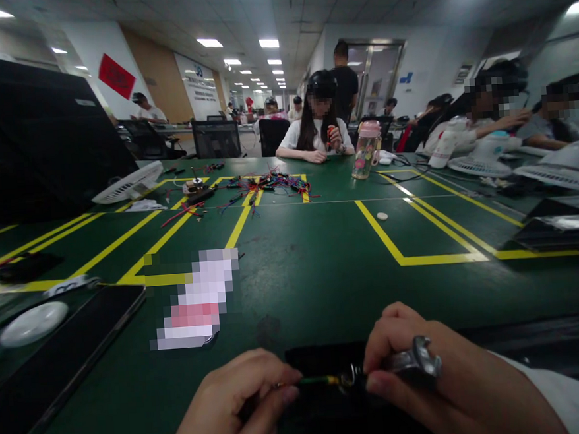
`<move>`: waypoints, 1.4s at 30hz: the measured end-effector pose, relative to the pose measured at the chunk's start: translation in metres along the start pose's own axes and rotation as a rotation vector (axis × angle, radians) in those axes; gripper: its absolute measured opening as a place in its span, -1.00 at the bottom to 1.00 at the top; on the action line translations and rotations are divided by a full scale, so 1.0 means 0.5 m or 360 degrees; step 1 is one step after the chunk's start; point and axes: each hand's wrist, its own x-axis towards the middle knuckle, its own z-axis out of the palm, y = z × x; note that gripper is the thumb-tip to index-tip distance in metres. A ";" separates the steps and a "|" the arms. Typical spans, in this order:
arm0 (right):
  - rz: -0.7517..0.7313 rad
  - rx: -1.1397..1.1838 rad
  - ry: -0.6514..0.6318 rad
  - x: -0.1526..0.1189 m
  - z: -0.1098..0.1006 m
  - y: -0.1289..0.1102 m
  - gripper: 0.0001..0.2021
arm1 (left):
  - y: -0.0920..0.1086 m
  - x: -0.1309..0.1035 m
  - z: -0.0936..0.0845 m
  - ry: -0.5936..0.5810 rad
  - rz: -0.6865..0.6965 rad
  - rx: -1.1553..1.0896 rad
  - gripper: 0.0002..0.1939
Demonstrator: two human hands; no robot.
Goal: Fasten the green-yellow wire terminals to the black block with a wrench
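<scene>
At the bottom centre, my left hand (243, 402) pinches the left end of a thin green rod-like piece (317, 380) with a yellowish tip. My right hand (424, 373) is closed round a metal tool (421, 360) whose notched silvery end sticks out on the right. Between the two hands, the yellowish tip meets a small shiny metal part (349, 378) at my right fingertips. The exact shape of that part is too dark and small to make out. Both hands are just above a black surface at the near table edge.
On the green table (312, 255) lie a black phone-like slab (66, 365), a white mouse (34, 324), a blurred pale packet (196, 303) and a tangle of wires (277, 181). A pink-lidded bottle (365, 149) stands farther back. A person (320, 119) sits opposite.
</scene>
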 end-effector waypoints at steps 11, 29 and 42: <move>-0.0088 -0.0277 -0.0089 0.010 -0.006 -0.012 -0.89 | 0.002 -0.003 -0.001 -0.0016 -0.0009 -0.0006 -0.81; -0.0029 -0.0279 -0.0206 0.010 -0.013 -0.028 -0.84 | 0.003 0.002 -0.001 -0.0002 0.0004 0.0021 -0.81; 0.0162 -0.0189 -0.0145 0.010 -0.004 -0.017 -0.96 | 0.003 0.000 -0.002 -0.0011 -0.0036 -0.0041 -0.80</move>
